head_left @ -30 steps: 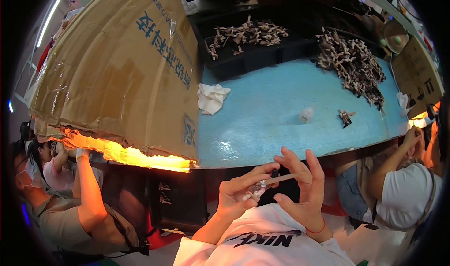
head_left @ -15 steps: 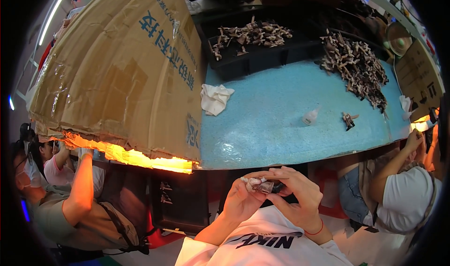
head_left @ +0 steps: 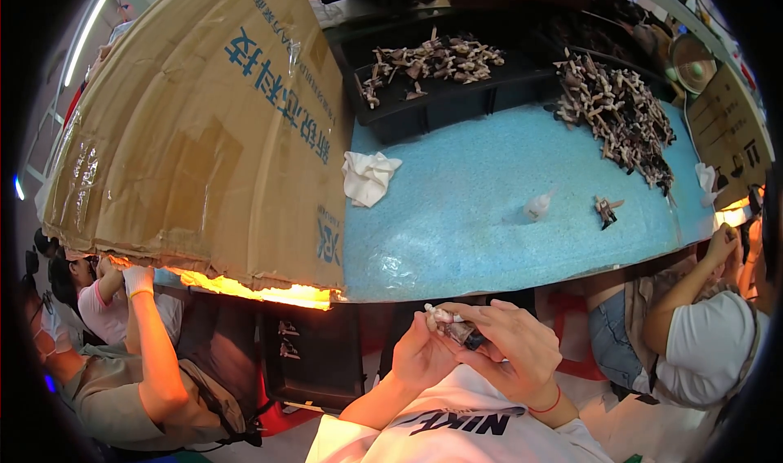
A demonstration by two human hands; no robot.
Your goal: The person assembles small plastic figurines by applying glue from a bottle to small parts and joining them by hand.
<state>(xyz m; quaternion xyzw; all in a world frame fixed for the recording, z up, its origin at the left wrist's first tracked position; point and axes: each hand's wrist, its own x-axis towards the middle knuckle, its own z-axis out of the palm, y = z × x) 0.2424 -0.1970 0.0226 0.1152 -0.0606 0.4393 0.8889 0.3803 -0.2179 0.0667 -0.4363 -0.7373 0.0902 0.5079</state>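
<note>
Between my two hands, just off the table's front edge, is a small figurine (head_left: 458, 328), pale at one end and dark at the other. My left hand (head_left: 420, 357) grips its pale end with thumb and fingers. My right hand (head_left: 520, 349) is closed round the dark end, its fingers lying across the top and hiding part of it. Farther off on the blue tabletop (head_left: 457, 218) lies a single similar figurine (head_left: 606, 210), with a small translucent bottle (head_left: 537, 207) to its left.
A large cardboard sheet (head_left: 204, 153) rises at the left, beside a crumpled white cloth (head_left: 369, 178). Figurines heap up at the far right (head_left: 616, 112) and in a black tray (head_left: 457, 108) at the back. A lower black tray (head_left: 318, 373) holds a few. Co-workers sit on both sides.
My right hand's fingers have shifted over the figurine, and its dark end has tilted downward. The view has moved slightly. The co-worker's arm at the left has lowered a little.
</note>
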